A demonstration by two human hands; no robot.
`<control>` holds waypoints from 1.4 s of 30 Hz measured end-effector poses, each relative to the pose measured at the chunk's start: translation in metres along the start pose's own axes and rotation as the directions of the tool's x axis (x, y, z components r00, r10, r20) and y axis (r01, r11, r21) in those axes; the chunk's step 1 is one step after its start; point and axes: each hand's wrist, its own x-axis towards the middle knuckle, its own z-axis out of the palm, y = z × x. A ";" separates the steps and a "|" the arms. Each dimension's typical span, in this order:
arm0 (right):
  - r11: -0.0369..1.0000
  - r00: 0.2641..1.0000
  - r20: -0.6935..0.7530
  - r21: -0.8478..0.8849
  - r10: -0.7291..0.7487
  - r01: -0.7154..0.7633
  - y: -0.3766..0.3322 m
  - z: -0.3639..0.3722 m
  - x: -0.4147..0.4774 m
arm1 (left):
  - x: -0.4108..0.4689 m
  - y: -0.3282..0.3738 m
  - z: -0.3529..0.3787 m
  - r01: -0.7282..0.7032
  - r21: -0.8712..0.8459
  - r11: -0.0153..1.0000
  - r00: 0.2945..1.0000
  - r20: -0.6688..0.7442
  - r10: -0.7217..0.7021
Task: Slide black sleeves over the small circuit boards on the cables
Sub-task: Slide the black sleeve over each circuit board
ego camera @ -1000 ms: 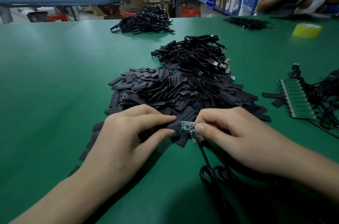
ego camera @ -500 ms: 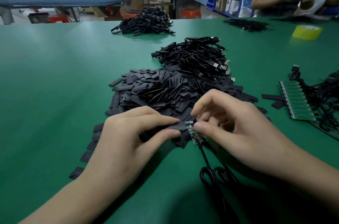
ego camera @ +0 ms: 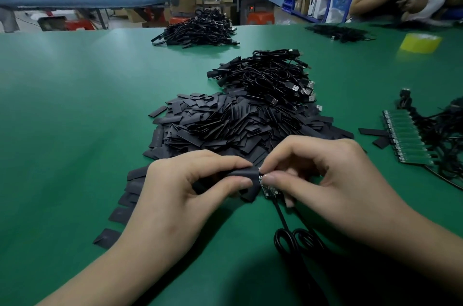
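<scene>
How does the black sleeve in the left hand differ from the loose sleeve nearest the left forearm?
The held sleeve is pinched by the left hand; the loose sleeve lies untouched on the table. The held sleeve's end meets the circuit board; the loose sleeve meets none. Both are black.

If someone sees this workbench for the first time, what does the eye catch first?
The big pile of black sleeves in the middle of the green table, with a heap of cables behind it. In front, the left hand pinches one sleeve and the right hand holds a small board at its mouth. A yellow tape roll sits far right.
</scene>
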 end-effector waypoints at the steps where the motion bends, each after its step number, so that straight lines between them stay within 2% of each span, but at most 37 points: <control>1: 0.992 0.998 0.006 0.111 0.058 -0.058 0.000 0.000 0.001 | 0.000 0.001 0.000 -0.009 0.011 1.000 1.000 -0.013 0.009; 3: 0.942 0.984 0.058 0.283 0.171 -0.181 -0.001 -0.003 0.003 | 0.000 0.001 -0.001 -0.015 0.029 0.999 0.999 -0.042 0.017; 7: 0.903 0.945 0.209 0.299 0.253 -0.308 0.001 -0.007 0.006 | 0.000 0.002 -0.003 -0.021 0.057 0.998 0.996 -0.081 0.025; 15: 0.835 0.929 0.270 0.422 0.255 -0.352 -0.003 0.002 0.005 | 0.001 0.003 -0.003 -0.102 0.120 0.988 0.987 -0.114 0.116; 18: 0.887 0.958 0.146 0.366 0.245 -0.282 -0.004 0.002 0.003 | 0.002 0.002 -0.001 -0.051 0.119 0.992 0.984 -0.164 0.071; 21: 0.989 0.992 -0.027 0.093 0.122 -0.119 -0.007 0.005 -0.002 | 0.001 0.001 0.002 0.035 0.022 0.999 0.981 -0.193 -0.030; 23: 0.997 0.996 -0.090 -0.070 0.014 -0.020 -0.010 0.007 -0.004 | -0.001 0.001 0.004 0.060 -0.044 0.997 0.982 -0.179 -0.067; 25: 0.989 0.993 -0.108 -0.146 -0.050 0.034 -0.011 0.007 -0.004 | -0.001 0.000 0.005 0.061 -0.065 0.996 0.986 -0.153 -0.071; 33: 0.973 0.989 -0.059 -0.198 -0.133 0.119 -0.014 0.004 -0.002 | -0.001 0.001 0.003 0.012 -0.108 0.994 0.990 -0.138 -0.027; 39: 0.998 0.994 -0.095 -0.003 -0.059 0.059 -0.012 0.003 -0.001 | 0.000 0.004 0.004 -0.050 -0.124 0.991 0.992 -0.124 0.035; 42: 0.997 0.991 -0.111 -0.032 -0.080 0.077 -0.012 0.002 -0.001 | 0.000 0.006 0.003 -0.068 -0.102 0.992 0.991 -0.119 0.055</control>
